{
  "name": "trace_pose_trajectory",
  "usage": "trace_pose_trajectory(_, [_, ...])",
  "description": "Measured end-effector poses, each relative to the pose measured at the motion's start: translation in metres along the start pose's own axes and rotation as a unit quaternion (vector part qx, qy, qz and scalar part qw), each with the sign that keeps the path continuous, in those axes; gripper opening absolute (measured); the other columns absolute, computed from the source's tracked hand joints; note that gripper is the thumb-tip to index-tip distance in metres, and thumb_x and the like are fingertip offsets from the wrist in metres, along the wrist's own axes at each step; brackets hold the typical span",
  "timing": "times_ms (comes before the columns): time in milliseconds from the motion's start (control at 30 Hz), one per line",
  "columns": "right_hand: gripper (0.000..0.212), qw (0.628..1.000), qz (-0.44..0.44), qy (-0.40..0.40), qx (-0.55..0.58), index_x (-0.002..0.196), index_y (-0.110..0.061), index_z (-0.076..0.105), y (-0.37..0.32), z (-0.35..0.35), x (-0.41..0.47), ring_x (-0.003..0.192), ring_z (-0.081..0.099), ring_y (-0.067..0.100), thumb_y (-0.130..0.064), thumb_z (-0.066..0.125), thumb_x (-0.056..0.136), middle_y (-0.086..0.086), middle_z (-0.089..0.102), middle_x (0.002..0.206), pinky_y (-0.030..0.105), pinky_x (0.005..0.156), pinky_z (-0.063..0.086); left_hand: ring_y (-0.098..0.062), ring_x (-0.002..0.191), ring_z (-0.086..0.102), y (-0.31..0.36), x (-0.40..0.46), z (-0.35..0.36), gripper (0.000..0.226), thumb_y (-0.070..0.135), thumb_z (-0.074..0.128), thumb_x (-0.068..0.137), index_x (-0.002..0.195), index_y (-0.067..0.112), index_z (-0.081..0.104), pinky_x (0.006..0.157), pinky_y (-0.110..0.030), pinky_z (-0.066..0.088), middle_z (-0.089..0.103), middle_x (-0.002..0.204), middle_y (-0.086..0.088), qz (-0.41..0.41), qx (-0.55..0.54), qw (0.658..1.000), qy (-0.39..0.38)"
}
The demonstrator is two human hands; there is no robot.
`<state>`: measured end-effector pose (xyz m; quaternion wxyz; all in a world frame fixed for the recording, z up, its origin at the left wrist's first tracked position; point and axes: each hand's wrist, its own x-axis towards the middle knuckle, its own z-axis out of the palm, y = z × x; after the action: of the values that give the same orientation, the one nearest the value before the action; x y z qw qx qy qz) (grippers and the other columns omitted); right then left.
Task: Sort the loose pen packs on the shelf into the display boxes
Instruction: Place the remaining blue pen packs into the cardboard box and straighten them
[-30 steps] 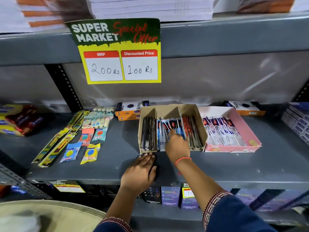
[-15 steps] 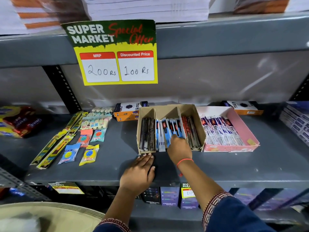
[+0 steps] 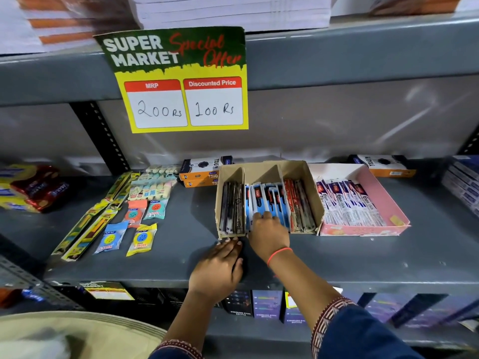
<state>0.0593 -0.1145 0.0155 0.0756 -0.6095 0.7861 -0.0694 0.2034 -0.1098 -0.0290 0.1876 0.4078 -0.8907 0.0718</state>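
Note:
A brown cardboard display box [image 3: 262, 169] with three compartments stands mid-shelf. Black pen packs [image 3: 231, 208] fill its left slot, blue pen packs [image 3: 269, 196] the middle, red and dark packs [image 3: 298, 203] the right. My right hand [image 3: 269, 234] reaches into the middle slot, fingers curled over the near ends of the blue packs; its thumb is hidden. My left hand [image 3: 217, 268] lies flat on the shelf, fingertips touching the box's front left corner, holding nothing. To the right, a pink display box [image 3: 387, 200] touches the brown box and holds white-and-blue pen packs [image 3: 347, 203].
Eraser packets [image 3: 141, 239] and long yellow packs [image 3: 90, 229] lie loose on the left. Orange-and-black boxes [image 3: 202, 173] sit behind the brown box, another [image 3: 386, 167] behind the pink one. Biscuit packs [image 3: 33, 187] far left, blue boxes [image 3: 464, 182] far right. A price sign [image 3: 178, 81] hangs overhead.
My right hand has slid back from deeper in the middle compartment to the near ends of the blue packs. My left hand has stayed at the box's front corner.

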Motion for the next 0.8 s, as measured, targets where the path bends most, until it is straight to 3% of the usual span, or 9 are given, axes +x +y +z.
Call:
trace_pose_trajectory(233, [0.036, 1.0, -0.011, 0.011, -0.009, 0.127, -0.001, 0.043, -0.0029, -0.0016, 0.0006, 0.114, 0.056, 0.035, -0.003, 0.044, 0.091, 0.021, 0.056, 0.123, 0.039, 0.086, 0.054, -0.018, 0.095, 0.068, -0.0008, -0.0002, 0.0005, 0.035, 0.025, 0.067, 0.071, 0.103, 0.013, 0.071, 0.071, -0.03, 0.056, 0.073, 0.102, -0.003, 0.001, -0.013, 1.0, 0.001])
trace_pose_trajectory(333, [0.036, 1.0, -0.013, 0.02, -0.004, 0.126, -0.001, 0.042, -0.0022, -0.0036, -0.0003, 0.108, 0.061, 0.035, 0.0, 0.043, 0.09, 0.02, 0.06, 0.118, 0.038, 0.081, 0.055, -0.016, 0.093, 0.069, 0.0005, -0.0001, -0.0014, 0.037, 0.029, 0.06, 0.069, 0.101, 0.015, 0.072, 0.069, -0.026, 0.056, 0.074, 0.1, -0.001, 0.003, -0.014, 1.0, 0.001])
trace_pose_trajectory(467, [0.033, 0.999, -0.003, 0.029, 0.018, 0.122, -0.003, 0.043, 0.0008, -0.0081, -0.0005, 0.101, 0.064, 0.035, 0.002, 0.042, 0.09, 0.019, 0.062, 0.112, 0.041, 0.074, 0.056, -0.015, 0.093, 0.069, 0.0, -0.0007, -0.0015, 0.036, 0.028, 0.068, 0.068, 0.101, 0.015, 0.072, 0.069, -0.025, 0.056, 0.074, 0.1, 0.0, 0.006, -0.012, 1.0, 0.009])
trace_pose_trajectory(633, [0.037, 0.999, -0.009, 0.015, -0.028, 0.128, -0.002, 0.041, 0.0028, -0.0031, -0.0003, 0.114, 0.055, 0.036, -0.004, 0.045, 0.091, 0.02, 0.054, 0.125, 0.04, 0.078, 0.056, -0.017, 0.094, 0.069, 0.0017, 0.0006, -0.0023, 0.036, 0.027, 0.06, 0.069, 0.101, 0.013, 0.072, 0.071, -0.03, 0.056, 0.073, 0.101, -0.003, 0.005, -0.014, 1.0, 0.012])
trace_pose_trajectory(800, [0.037, 0.997, -0.021, 0.013, -0.076, 0.126, 0.0, 0.042, 0.0021, -0.0021, 0.003, 0.111, 0.057, 0.035, -0.002, 0.046, 0.089, 0.021, 0.057, 0.121, 0.038, 0.076, 0.057, -0.016, 0.094, 0.068, 0.0019, 0.0011, -0.0043, 0.037, 0.028, 0.06, 0.069, 0.101, 0.013, 0.072, 0.072, -0.029, 0.056, 0.073, 0.101, -0.002, 0.009, -0.006, 1.0, 0.008])
